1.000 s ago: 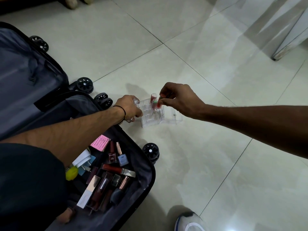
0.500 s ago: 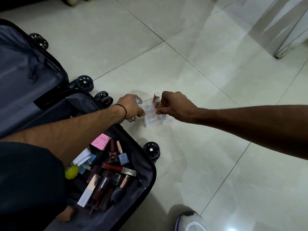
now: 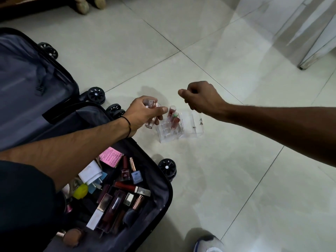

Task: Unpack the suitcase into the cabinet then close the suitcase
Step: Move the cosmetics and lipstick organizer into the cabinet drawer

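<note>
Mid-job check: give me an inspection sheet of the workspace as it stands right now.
Surface: pale tiled floor, glossy.
Job's things: suitcase lies open with cosmetics inside; clear organiser on the floor beside it, lipsticks standing in its slots.
Clutter: pink leaflet, yellow item and makeup brush in the suitcase.
Hands: left hand grips a clear tube beside the organiser; right hand hangs above it, fingers curled, nothing seen in it.
Cables: nothing seen.
Surroundings: white furniture top right, wooden legs top left, shoe at the bottom edge.
</note>
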`<state>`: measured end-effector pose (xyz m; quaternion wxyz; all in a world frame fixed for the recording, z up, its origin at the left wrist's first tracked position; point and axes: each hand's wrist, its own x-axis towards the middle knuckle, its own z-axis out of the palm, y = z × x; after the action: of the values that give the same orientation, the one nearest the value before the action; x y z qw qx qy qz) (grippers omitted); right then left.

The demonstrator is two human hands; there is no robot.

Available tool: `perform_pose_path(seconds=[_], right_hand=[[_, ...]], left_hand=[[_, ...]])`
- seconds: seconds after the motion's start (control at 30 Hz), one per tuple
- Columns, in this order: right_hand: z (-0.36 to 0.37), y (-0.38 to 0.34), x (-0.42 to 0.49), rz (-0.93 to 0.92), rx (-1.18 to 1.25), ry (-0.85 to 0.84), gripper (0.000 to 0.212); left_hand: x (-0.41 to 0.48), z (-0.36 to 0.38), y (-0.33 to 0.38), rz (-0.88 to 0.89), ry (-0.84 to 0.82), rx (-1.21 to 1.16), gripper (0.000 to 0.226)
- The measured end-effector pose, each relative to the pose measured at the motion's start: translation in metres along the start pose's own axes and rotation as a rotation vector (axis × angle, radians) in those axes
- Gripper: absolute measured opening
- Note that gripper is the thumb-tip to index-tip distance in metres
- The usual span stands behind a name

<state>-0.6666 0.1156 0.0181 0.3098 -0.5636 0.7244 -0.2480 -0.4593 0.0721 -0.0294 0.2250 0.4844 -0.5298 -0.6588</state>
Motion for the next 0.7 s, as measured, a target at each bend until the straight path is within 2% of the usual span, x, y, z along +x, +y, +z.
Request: perform_pose_path(seconds=[0.13,0.3,0.5,0.7], right_hand=[[0.005,-0.009,0.003,0.026,0.113,-0.304,0.027],[0.019,-0.018,0.005,-0.032,0.174,-0.476,0.031],[0.016,-0.020,0.010,-0.069,0.098,-0.475,0.022],[-0.003,-0.011,0.018,-0.032,0.153,-0.353,0.015]], left_hand=[[-0.009,0.001,0.007,0.046,-0.122,-0.023,0.088],[-0.011,0.002,0.005,0.052,-0.149,-0.033,0.091],[-0.009,0.001,0.002,0.060,-0.168,-0.027,0.099],[-0.009,-0.002,0.004,0.037,-0.105,-0.016,0.057]])
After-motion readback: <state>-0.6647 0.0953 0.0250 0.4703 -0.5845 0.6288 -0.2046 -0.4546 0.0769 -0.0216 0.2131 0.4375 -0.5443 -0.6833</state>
